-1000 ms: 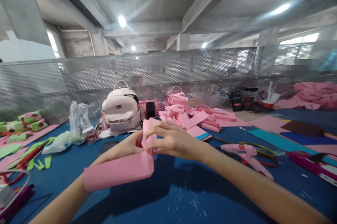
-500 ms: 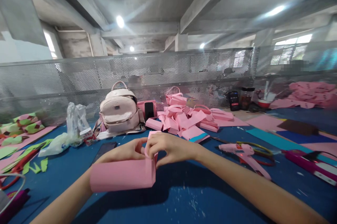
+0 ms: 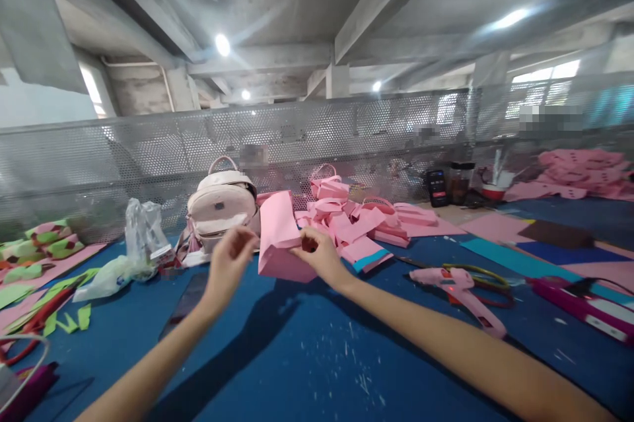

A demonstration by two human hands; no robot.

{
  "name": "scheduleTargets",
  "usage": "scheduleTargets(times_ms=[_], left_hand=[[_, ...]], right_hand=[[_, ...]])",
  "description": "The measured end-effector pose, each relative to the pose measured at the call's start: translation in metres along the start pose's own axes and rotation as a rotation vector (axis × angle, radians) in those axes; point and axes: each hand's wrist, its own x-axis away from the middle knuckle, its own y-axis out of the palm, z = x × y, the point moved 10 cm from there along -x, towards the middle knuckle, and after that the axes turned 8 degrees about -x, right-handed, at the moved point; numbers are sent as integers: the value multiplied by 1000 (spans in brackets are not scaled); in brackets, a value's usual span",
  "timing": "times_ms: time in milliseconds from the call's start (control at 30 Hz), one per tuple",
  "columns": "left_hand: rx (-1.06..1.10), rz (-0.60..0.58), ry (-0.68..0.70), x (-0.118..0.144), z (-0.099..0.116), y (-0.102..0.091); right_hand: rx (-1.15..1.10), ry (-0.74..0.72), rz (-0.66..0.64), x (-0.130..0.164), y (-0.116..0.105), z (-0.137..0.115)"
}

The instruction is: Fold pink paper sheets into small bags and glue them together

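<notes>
A folded pink foam or felt piece [image 3: 280,224], box-like with a broad flat panel and a side flap, is held up above the blue table. My right hand [image 3: 319,253] pinches its right edge between thumb and fingers. To the left, my left hand [image 3: 232,257] is apart from the piece, its fingers loosely curled with a gap to the thumb and nothing visible in them. Behind the piece lies a heap of similar pink folded pieces [image 3: 347,217]. One pink piece with a blue stripe [image 3: 369,257] rests at the heap's front.
A cream backpack [image 3: 220,207] stands behind my left hand, and a dark phone [image 3: 183,303] lies near my left forearm. Rightward are a pink glue gun [image 3: 458,286], scissors [image 3: 488,283] and a magenta device [image 3: 582,306]. A plastic bag [image 3: 141,237] sits left. A perforated metal screen [image 3: 317,138] runs behind.
My left hand has come off the pink piece and moved left. The piece has turned from lying lengthwise to standing upright, farther from me, in my right hand.
</notes>
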Motion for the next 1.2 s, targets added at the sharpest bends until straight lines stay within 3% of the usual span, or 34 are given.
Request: scheduleTargets(times_ms=[100,167,267,433,633,800,1200], left_hand=[[-6,-153,-46,36,-26,56],[-30,-175,-67,50,-43,68],[-105,-123,-64,56,-57,58],[-199,-26,2,53,-55,39],[-196,-132,40,60,-51,53],[-195,-157,30,60,-52,52],[-192,-208,54,58,-47,52]], right_hand=[[-26,32,63,24,11,20],[-55,63,44,37,22,31],[-89,105,-4,47,32,45],[-131,141,-41,48,35,55],[-197,123,-151,53,50,55],[-181,72,-137,54,50,54],[-159,62,-212,59,52,23]])
